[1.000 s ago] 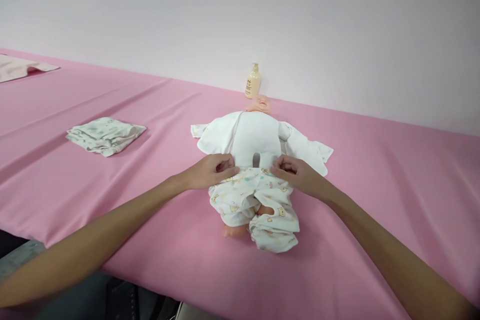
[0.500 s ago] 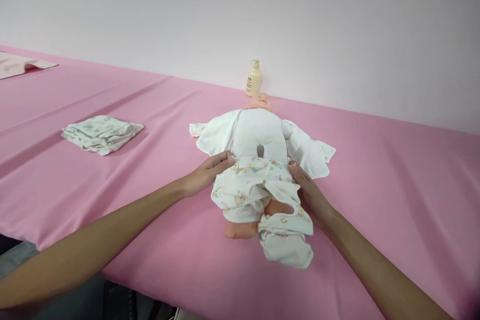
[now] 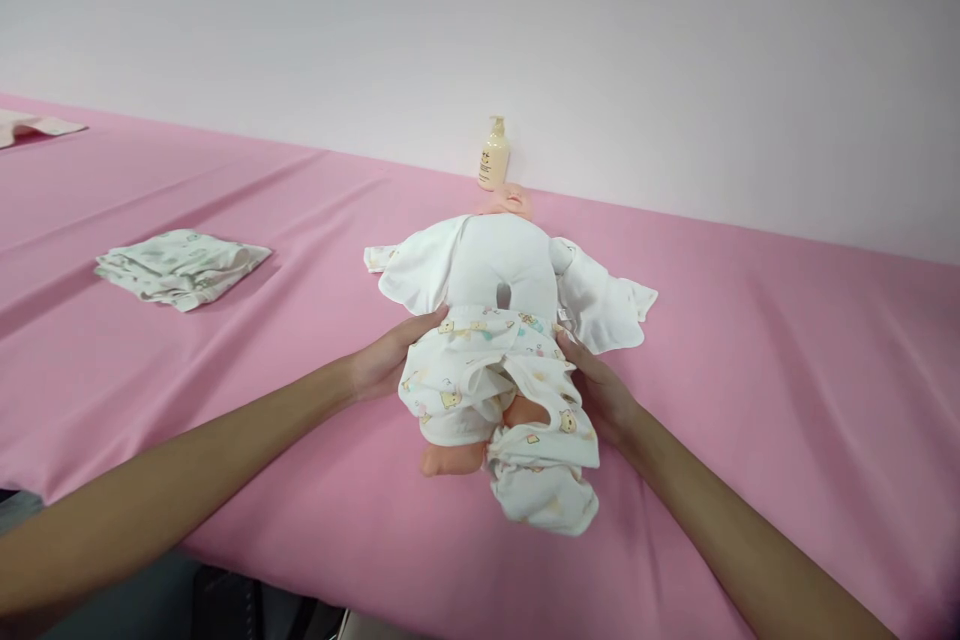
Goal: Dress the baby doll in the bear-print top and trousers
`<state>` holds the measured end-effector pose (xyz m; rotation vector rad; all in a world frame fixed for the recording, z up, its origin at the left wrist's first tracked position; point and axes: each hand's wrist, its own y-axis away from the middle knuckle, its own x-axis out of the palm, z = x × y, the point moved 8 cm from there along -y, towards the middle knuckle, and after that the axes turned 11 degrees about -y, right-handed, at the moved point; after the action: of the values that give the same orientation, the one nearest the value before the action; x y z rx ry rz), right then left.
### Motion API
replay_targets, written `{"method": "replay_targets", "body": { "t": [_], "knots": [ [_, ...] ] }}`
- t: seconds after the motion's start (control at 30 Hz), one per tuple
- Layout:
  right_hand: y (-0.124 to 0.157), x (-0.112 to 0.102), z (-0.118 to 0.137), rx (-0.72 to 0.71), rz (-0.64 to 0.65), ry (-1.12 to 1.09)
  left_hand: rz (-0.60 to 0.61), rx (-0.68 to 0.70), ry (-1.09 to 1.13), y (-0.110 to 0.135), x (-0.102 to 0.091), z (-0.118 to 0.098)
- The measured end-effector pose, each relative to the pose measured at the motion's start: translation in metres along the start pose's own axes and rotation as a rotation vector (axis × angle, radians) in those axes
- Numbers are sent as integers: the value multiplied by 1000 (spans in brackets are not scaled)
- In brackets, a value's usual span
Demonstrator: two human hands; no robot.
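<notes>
A baby doll (image 3: 491,265) lies on its back on the pink table (image 3: 750,340), head toward the wall. It wears a white open top and patterned trousers (image 3: 487,380) bunched round the legs, one bare foot showing at the near end. My left hand (image 3: 386,360) cups the doll's hip on the left, fingers stretched along the trousers. My right hand (image 3: 592,385) lies flat against the other hip, partly hidden behind the cloth. Neither hand grips anything that I can see.
A cream pump bottle (image 3: 493,155) stands by the wall behind the doll's head. A folded patterned garment (image 3: 176,265) lies to the left. Another pale cloth (image 3: 34,127) lies at the far left edge. The table's near edge runs below my forearms.
My hands went from pinching the trouser waistband to lying flat against the doll's hips. The doll has shifted a little left and nearer; its trouser legs hang lower.
</notes>
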<state>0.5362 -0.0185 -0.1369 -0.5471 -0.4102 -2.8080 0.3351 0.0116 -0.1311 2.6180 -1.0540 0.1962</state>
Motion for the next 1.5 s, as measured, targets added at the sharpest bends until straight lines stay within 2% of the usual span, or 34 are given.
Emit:
{"method": "replay_targets", "body": {
  "t": [0.1, 0.2, 0.3, 0.4, 0.5, 0.57, 0.63, 0.73, 0.9, 1.0, 1.1, 1.2, 1.3, 1.37, 1.43, 1.5],
  "knots": [
    [-1, 0, 2, -27, -2, 3, 1, 69, -50, -1, -1, -5],
    [-4, -10, 7, -122, -41, 35, -41, 130, -164, -4, -9, -8],
    [-6, -20, 14, -249, -59, 148, -130, 182, -353, -6, -24, -10],
    [-4, -24, 24, -371, -58, 353, -224, 277, -506, -4, -36, -19],
    [0, -23, 39, -486, -91, 550, -343, 395, -635, 2, -42, -33],
    [1, -23, 49, -538, -116, 574, -400, 463, -719, 5, -42, -43],
    [-3, -26, 55, -538, -135, 512, -404, 496, -769, 5, -38, -48],
    [-20, -32, 52, -437, -149, 324, -386, 478, -762, -4, -37, -48],
    [-59, -34, 39, -293, -148, 20, -438, 323, -444, -37, -59, -33],
    [-73, -32, 35, -220, -128, -13, -428, 300, -318, -53, -66, -32],
    [-71, -36, 40, -217, -151, 87, -440, 276, -422, -54, -70, -39],
    [-61, -36, 59, -332, -166, 363, -471, 286, -680, -43, -68, -53],
    [-51, -21, 89, -573, -170, 728, -506, 440, -975, -30, -57, -79],
    [-50, -9, 104, -683, -129, 842, -474, 544, -1053, -28, -49, -93],
    [-60, -6, 110, -649, -79, 817, -419, 555, -994, -35, -51, -99],
    [-76, -15, 109, -516, -74, 722, -399, 451, -859, -50, -64, -95]
  ]
}}
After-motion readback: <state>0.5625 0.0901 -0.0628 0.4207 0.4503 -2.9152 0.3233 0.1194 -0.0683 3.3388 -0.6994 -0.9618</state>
